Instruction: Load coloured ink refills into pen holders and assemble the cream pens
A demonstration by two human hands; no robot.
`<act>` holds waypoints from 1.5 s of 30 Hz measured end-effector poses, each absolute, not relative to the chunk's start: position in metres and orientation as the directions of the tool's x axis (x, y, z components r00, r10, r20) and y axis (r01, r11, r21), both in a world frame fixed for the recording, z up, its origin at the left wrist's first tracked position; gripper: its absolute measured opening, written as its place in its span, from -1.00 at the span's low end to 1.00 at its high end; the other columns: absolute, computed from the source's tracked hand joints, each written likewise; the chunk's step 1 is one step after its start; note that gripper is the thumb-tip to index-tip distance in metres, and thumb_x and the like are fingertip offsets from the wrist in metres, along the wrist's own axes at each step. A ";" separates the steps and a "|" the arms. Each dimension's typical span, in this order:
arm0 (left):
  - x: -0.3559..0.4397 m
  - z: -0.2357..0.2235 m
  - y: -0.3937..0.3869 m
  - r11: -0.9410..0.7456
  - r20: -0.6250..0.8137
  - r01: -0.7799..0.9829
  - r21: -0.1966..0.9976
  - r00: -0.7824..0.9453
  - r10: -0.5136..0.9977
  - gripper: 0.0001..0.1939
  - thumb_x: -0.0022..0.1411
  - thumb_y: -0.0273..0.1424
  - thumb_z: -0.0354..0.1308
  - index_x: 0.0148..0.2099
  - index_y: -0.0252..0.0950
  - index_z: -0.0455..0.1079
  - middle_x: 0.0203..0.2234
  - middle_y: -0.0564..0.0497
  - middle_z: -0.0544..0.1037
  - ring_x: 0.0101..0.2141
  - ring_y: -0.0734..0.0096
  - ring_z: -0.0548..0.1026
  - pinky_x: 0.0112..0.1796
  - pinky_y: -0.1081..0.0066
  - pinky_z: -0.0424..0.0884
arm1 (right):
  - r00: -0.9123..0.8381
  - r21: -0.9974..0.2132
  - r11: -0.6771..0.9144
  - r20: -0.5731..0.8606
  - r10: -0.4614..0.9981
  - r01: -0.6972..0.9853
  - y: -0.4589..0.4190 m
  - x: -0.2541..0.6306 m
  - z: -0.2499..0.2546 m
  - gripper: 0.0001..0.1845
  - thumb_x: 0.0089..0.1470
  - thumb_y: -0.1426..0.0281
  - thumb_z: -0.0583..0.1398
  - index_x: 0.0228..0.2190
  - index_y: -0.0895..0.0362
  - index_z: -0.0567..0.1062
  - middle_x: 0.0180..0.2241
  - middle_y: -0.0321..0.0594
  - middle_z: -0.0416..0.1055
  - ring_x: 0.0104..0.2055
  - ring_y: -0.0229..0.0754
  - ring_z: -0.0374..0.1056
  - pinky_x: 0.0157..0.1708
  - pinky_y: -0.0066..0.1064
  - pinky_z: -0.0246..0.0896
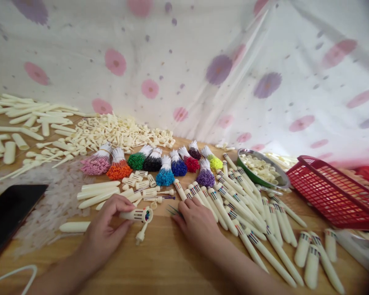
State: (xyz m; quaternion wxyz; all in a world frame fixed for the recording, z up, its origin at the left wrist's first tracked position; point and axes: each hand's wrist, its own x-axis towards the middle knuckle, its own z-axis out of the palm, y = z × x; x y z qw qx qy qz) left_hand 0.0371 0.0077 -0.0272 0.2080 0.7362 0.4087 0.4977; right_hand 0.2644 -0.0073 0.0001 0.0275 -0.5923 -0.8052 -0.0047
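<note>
My left hand point(108, 223) is closed around a cream slotted pen barrel point(138, 214), its open end turned right with coloured bits inside. A small cream capped part point(141, 235) hangs below that end. My right hand point(198, 221) grips tweezers point(173, 210), whose thin dark tips point left; most of them is hidden by the fingers. Just beyond it lie multicolour pens point(213, 200) in cream casings. Between the hands and the bundles are loose slotted barrels point(149, 192) and cream pen tubes point(99, 194).
Bundles of coloured refills, including orange point(119, 166) and purple point(205, 175), stand in an arc. Behind lies a heap of cream parts point(110, 130). A metal bowl point(284, 180) and red basket point(335, 200) are right; a phone point(14, 217) and translucent pieces point(53, 200) left.
</note>
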 end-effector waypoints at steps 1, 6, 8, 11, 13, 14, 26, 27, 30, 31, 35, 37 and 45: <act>0.037 -0.027 0.008 -0.578 0.565 0.403 0.710 0.165 0.808 -0.88 0.07 -0.53 0.08 -0.33 -0.20 0.28 -0.43 0.06 0.42 -0.36 0.36 0.45 -0.37 0.42 0.44 | -0.311 -0.020 0.313 0.066 0.948 0.949 -0.007 0.265 -0.001 -0.87 0.05 0.34 0.18 -0.47 0.14 0.40 -0.41 -0.10 0.44 -0.30 -0.05 0.33 -0.38 -0.34 0.17; 0.036 -0.029 0.009 -0.556 0.545 0.440 0.705 0.164 0.822 -0.91 0.09 -0.46 0.12 -0.30 -0.19 0.31 -0.41 0.07 0.41 -0.36 0.37 0.45 -0.37 0.47 0.44 | -0.153 -0.150 0.172 0.132 0.979 0.974 0.011 0.293 0.012 -0.79 0.14 0.29 0.08 -0.48 0.12 0.34 -0.46 -0.22 0.41 -0.40 -0.16 0.32 -0.47 -0.42 0.09; 0.037 -0.030 0.008 -0.555 0.544 0.447 0.702 0.167 0.822 -0.91 0.10 -0.42 0.14 -0.30 -0.18 0.31 -0.41 0.08 0.42 -0.37 0.38 0.45 -0.38 0.48 0.45 | 0.052 -0.225 -0.019 0.140 0.989 0.974 0.026 0.315 0.018 -0.77 0.18 0.28 0.01 -0.44 0.11 0.33 -0.47 -0.26 0.42 -0.44 -0.19 0.32 -0.48 -0.44 0.05; 0.038 -0.031 0.008 -0.558 0.545 0.453 0.696 0.174 0.820 -0.93 0.12 -0.38 0.13 -0.29 -0.18 0.32 -0.42 0.08 0.43 -0.38 0.38 0.46 -0.37 0.48 0.45 | 0.263 -0.224 -0.225 0.161 0.951 0.948 0.048 0.345 0.021 -0.73 0.22 0.25 -0.07 -0.37 0.13 0.32 -0.43 -0.20 0.43 -0.41 -0.15 0.34 -0.50 -0.44 0.00; 0.040 -0.031 0.008 -0.557 0.545 0.452 0.696 0.173 0.821 -0.93 0.14 -0.36 0.12 -0.28 -0.18 0.32 -0.42 0.08 0.43 -0.38 0.38 0.46 -0.37 0.48 0.45 | 0.292 -0.201 -0.261 0.143 0.946 0.944 0.057 0.357 0.019 -0.70 0.21 0.23 -0.07 -0.38 0.13 0.32 -0.44 -0.16 0.43 -0.42 -0.12 0.34 -0.52 -0.43 -0.04; 0.041 -0.031 0.008 -0.555 0.542 0.452 0.698 0.172 0.823 -0.92 0.14 -0.34 0.13 -0.28 -0.18 0.32 -0.42 0.08 0.43 -0.38 0.38 0.46 -0.37 0.48 0.45 | 0.287 -0.191 -0.261 0.125 0.950 0.946 0.060 0.360 0.017 -0.69 0.20 0.20 -0.05 -0.40 0.13 0.33 -0.45 -0.15 0.43 -0.44 -0.12 0.34 -0.52 -0.43 -0.06; 0.041 -0.033 0.006 -0.521 0.495 0.463 0.717 0.188 0.849 -0.92 0.12 -0.33 0.14 -0.31 -0.19 0.32 -0.43 0.09 0.46 -0.38 0.38 0.48 -0.36 0.49 0.44 | 0.175 -0.295 -0.165 0.008 0.984 0.941 0.073 0.376 0.006 -0.69 0.15 0.30 -0.02 -0.58 0.12 0.26 -0.57 -0.22 0.35 -0.50 -0.19 0.25 -0.51 -0.44 -0.06; 0.041 -0.033 0.006 -0.520 0.496 0.463 0.717 0.185 0.849 -0.93 0.12 -0.34 0.14 -0.31 -0.19 0.32 -0.43 0.09 0.45 -0.38 0.39 0.48 -0.36 0.50 0.43 | 0.158 -0.329 -0.150 -0.002 0.987 0.932 0.074 0.379 0.006 -0.68 0.14 0.30 -0.01 -0.61 0.12 0.24 -0.60 -0.25 0.33 -0.51 -0.21 0.24 -0.52 -0.45 -0.04; 0.042 -0.032 0.006 -0.530 0.503 0.457 0.715 0.190 0.843 -0.94 0.12 -0.34 0.13 -0.31 -0.18 0.33 -0.42 0.10 0.46 -0.37 0.40 0.48 -0.37 0.52 0.43 | 0.111 -0.439 -0.114 -0.032 0.993 0.891 0.072 0.383 0.007 -0.68 0.10 0.31 -0.01 -0.64 0.12 0.24 -0.64 -0.29 0.31 -0.56 -0.25 0.21 -0.53 -0.46 0.01; 0.042 -0.032 0.006 -0.529 0.503 0.460 0.713 0.190 0.843 -0.93 0.12 -0.34 0.14 -0.31 -0.18 0.33 -0.43 0.10 0.46 -0.37 0.39 0.48 -0.37 0.52 0.43 | 0.098 -0.478 -0.106 -0.042 0.994 0.872 0.070 0.383 0.008 -0.69 0.09 0.31 -0.01 -0.63 0.12 0.26 -0.63 -0.29 0.34 -0.57 -0.26 0.21 -0.54 -0.46 0.03; 0.042 -0.030 0.006 -0.529 0.505 0.468 0.708 0.188 0.842 -0.93 0.10 -0.34 0.15 -0.32 -0.19 0.34 -0.44 0.10 0.47 -0.40 0.39 0.48 -0.39 0.51 0.43 | 0.061 -0.611 -0.089 -0.067 0.996 0.787 0.065 0.382 0.010 -0.73 0.06 0.27 0.01 -0.57 0.13 0.32 -0.50 -0.25 0.44 -0.62 -0.29 0.22 -0.57 -0.45 0.12; 0.041 -0.030 0.007 -0.525 0.502 0.468 0.711 0.185 0.845 -0.94 0.10 -0.36 0.14 -0.33 -0.19 0.34 -0.44 0.10 0.46 -0.40 0.40 0.48 -0.38 0.50 0.43 | 0.050 -0.650 -0.081 -0.066 0.997 0.755 0.063 0.384 0.012 -0.72 0.02 0.23 0.06 -0.58 0.13 0.34 -0.51 -0.24 0.44 -0.62 -0.28 0.23 -0.56 -0.43 0.14; 0.038 -0.035 0.007 -0.516 0.492 0.474 0.713 0.187 0.851 -0.93 0.11 -0.41 0.14 -0.30 -0.18 0.32 -0.42 0.11 0.45 -0.37 0.40 0.48 -0.34 0.48 0.43 | 0.017 -0.819 -0.088 -0.094 0.995 0.567 0.039 0.393 0.045 -0.72 -0.07 0.19 0.17 -0.58 0.15 0.45 -0.46 -0.10 0.50 -0.48 -0.20 0.38 -0.57 -0.45 0.25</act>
